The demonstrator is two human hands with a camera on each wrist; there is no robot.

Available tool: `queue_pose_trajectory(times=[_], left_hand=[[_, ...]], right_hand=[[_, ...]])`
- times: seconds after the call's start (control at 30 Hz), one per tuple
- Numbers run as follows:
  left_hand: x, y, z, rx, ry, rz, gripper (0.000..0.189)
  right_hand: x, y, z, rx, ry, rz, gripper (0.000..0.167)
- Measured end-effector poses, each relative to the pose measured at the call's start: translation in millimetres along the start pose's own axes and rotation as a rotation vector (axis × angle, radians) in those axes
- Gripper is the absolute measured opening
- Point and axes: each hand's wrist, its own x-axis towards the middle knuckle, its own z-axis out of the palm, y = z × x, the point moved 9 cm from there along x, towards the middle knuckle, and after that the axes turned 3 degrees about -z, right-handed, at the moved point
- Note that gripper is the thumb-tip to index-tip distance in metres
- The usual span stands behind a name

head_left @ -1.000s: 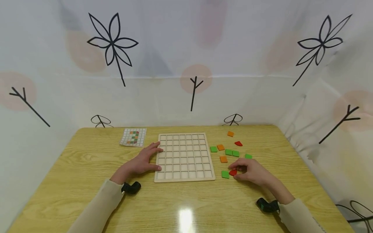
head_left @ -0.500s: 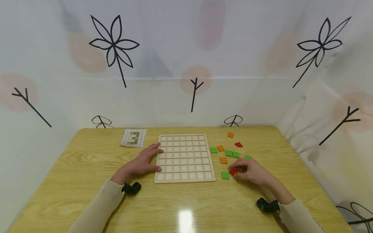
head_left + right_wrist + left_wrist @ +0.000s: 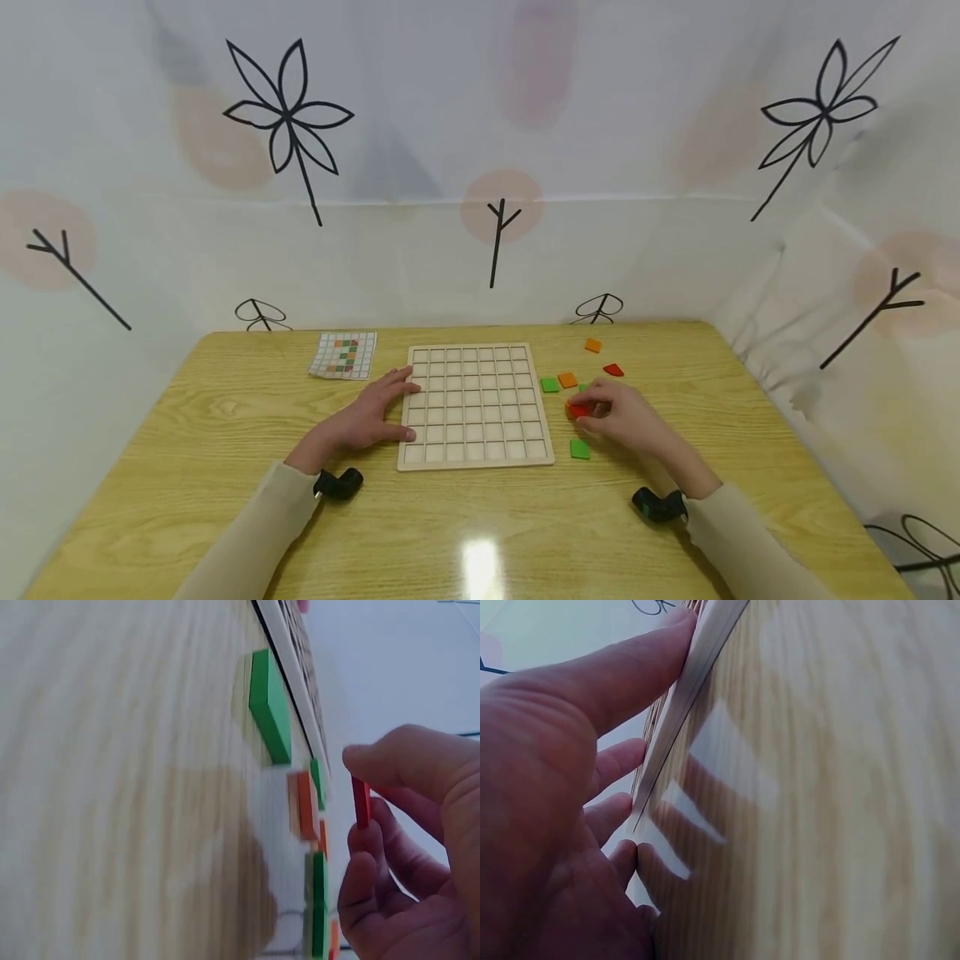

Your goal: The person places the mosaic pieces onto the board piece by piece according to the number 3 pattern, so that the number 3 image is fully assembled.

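A pale wooden grid board (image 3: 475,406) with bare square cells lies mid-table. My left hand (image 3: 367,414) rests at its left edge, thumb and fingertips on the rim with the fingers spread. In the left wrist view the thumb (image 3: 641,671) lies along the board's side. My right hand (image 3: 626,417) pinches a red tile (image 3: 361,801) between thumb and fingertips, lifted above the table to the right of the board. It overlaps an orange tile in the head view. A green tile (image 3: 580,449) lies just in front of that hand.
Beyond the right hand lie a green tile (image 3: 550,384), an orange tile (image 3: 567,380), another orange tile (image 3: 593,345) and a red curved tile (image 3: 613,370). A paper pattern card (image 3: 343,355) with a coloured grid sits at the back left. A patterned curtain stands behind the table.
My right hand has lifted the red tile from beside the near green tile and carried it left and away from me. The left hand has stayed on the board's edge.
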Motion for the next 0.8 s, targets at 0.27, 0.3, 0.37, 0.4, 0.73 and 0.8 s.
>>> queue_pose_trajectory(times=[0.27, 0.3, 0.37, 0.4, 0.73, 0.8], left_hand=[[1.1, 1.0, -0.2, -0.007, -0.006, -0.006, 0.070], [0.8, 1.0, -0.4, -0.009, -0.006, -0.007, 0.069], [0.4, 1.3, -1.1, -0.009, -0.007, -0.008, 0.070], [0.2, 1.4, -1.3, -0.008, -0.007, -0.008, 0.070], [0.7, 2.8, -1.7, 0.007, -0.005, 0.007, 0.069], [0.3, 3.4, -1.9, 0.011, -0.004, 0.011, 0.069]], right_hand=[[29.2, -15.6, 9.3, -0.032, 0.068, -0.078, 0.021], [32.9, -16.7, 10.7, -0.038, 0.075, -0.073, 0.021], [40.3, -19.4, 13.2, -0.041, 0.085, -0.059, 0.022], [43.9, -20.9, 14.5, -0.042, 0.087, -0.049, 0.022], [80.8, -35.6, 30.6, 0.020, 0.076, -0.034, 0.023], [88.2, -37.5, 35.1, 0.035, 0.079, -0.036, 0.022]])
